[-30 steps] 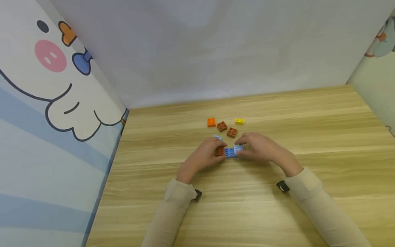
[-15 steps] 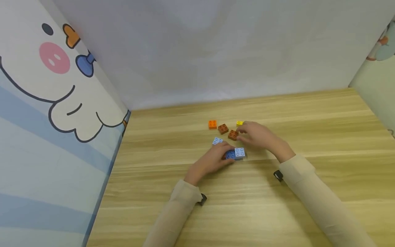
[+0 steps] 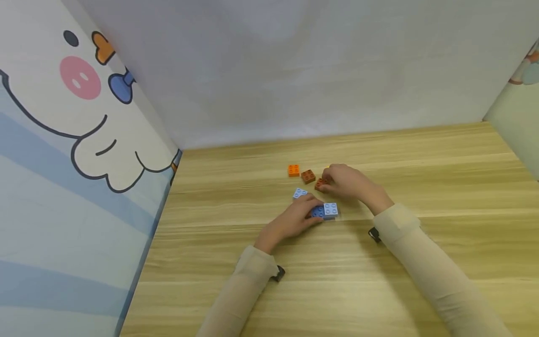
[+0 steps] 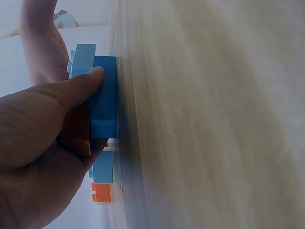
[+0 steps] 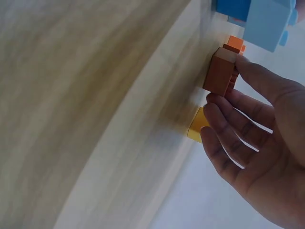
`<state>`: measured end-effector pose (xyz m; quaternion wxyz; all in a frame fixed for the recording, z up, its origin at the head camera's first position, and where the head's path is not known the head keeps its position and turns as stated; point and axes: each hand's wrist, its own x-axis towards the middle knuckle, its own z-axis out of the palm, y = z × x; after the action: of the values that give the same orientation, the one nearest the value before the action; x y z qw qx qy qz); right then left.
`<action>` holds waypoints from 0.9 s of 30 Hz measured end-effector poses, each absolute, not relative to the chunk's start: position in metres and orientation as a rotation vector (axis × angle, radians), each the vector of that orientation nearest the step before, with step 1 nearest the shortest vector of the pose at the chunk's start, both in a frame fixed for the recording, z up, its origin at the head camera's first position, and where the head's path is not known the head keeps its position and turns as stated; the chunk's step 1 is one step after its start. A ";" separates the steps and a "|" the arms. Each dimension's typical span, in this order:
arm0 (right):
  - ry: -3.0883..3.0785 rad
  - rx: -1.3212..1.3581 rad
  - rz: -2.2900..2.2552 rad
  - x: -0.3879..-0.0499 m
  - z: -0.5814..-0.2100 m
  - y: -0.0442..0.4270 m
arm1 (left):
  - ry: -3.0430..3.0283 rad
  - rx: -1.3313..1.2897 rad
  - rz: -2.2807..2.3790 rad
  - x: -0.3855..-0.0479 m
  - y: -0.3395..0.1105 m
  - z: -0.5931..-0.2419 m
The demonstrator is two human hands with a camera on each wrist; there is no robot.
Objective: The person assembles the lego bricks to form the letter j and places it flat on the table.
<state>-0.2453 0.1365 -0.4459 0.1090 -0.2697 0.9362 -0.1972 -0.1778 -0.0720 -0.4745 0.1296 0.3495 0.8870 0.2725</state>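
My left hand (image 3: pixel 294 218) grips a small built piece low on the table. In it a long blue brick (image 4: pixel 106 102) carries a light blue brick (image 3: pixel 330 209) at its right end and a reddish-brown brick (image 4: pixel 78 126) at the other, mostly covered by the hand. My right hand (image 3: pixel 351 183) pinches a loose brown brick (image 5: pixel 220 74) between thumb and fingertips, just beyond the built piece. Whether that brick still touches the table I cannot tell.
A second brown brick (image 3: pixel 308 176) and an orange brick (image 3: pixel 294 170) lie to its left. Behind the right hand a yellow brick (image 5: pixel 196 126) is partly hidden. A light blue brick (image 3: pixel 300 193) sits beyond the left hand. A pale wall (image 3: pixel 294 93) bounds the table's back.
My right hand has left the light blue brick on the built piece, reached away and taken hold of a brown brick. The left hand has shifted right along the built piece.
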 end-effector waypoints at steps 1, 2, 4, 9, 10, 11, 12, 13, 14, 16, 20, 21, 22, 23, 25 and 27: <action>2.748 -0.792 -0.585 -0.245 -0.447 0.137 | 2.578 1.016 0.791 -0.178 -0.072 -0.474; 2.744 -0.792 -0.593 -0.245 -0.447 0.137 | 2.577 1.012 0.791 -0.177 -0.071 -0.474; 2.738 -0.795 -0.606 -0.245 -0.448 0.138 | 2.573 1.004 0.790 -0.177 -0.071 -0.474; 2.727 -0.800 -0.628 -0.242 -0.447 0.141 | 2.575 0.986 0.785 -0.177 -0.071 -0.475; 2.725 -0.799 -0.628 -0.241 -0.447 0.141 | 2.575 0.982 0.785 -0.177 -0.071 -0.475; 2.723 -0.797 -0.625 -0.240 -0.447 0.142 | 2.577 0.977 0.784 -0.177 -0.072 -0.476; 2.720 -0.802 -0.624 -0.239 -0.447 0.143 | 2.576 0.970 0.783 -0.177 -0.072 -0.476; 2.719 -0.805 -0.624 -0.238 -0.446 0.143 | 2.577 0.966 0.781 -0.177 -0.072 -0.476; 2.717 -0.811 -0.624 -0.237 -0.446 0.144 | 2.577 0.961 0.780 -0.177 -0.073 -0.476; 2.713 -0.823 -0.631 -0.235 -0.444 0.146 | 2.579 0.953 0.779 -0.177 -0.074 -0.475; 2.703 -0.830 -0.670 -0.228 -0.439 0.149 | 2.577 0.951 0.779 -0.177 -0.075 -0.475; 2.701 -0.826 -0.678 -0.227 -0.439 0.150 | 2.577 0.951 0.780 -0.178 -0.075 -0.476; 2.697 -0.831 -0.688 -0.225 -0.437 0.151 | 2.578 0.952 0.778 -0.178 -0.075 -0.476; 2.693 -0.833 -0.698 -0.224 -0.436 0.151 | 2.578 0.951 0.777 -0.178 -0.076 -0.476; 2.691 -0.847 -0.715 -0.220 -0.434 0.153 | 2.585 0.953 0.772 -0.178 -0.077 -0.477; 2.688 -0.869 -0.740 -0.217 -0.431 0.154 | 2.591 0.952 0.768 -0.178 -0.078 -0.477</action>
<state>-0.2173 0.1538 -0.4313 0.1106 -0.2958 0.9148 -0.2520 -0.1784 -0.0777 -0.4774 0.1377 0.3291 0.8957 0.2655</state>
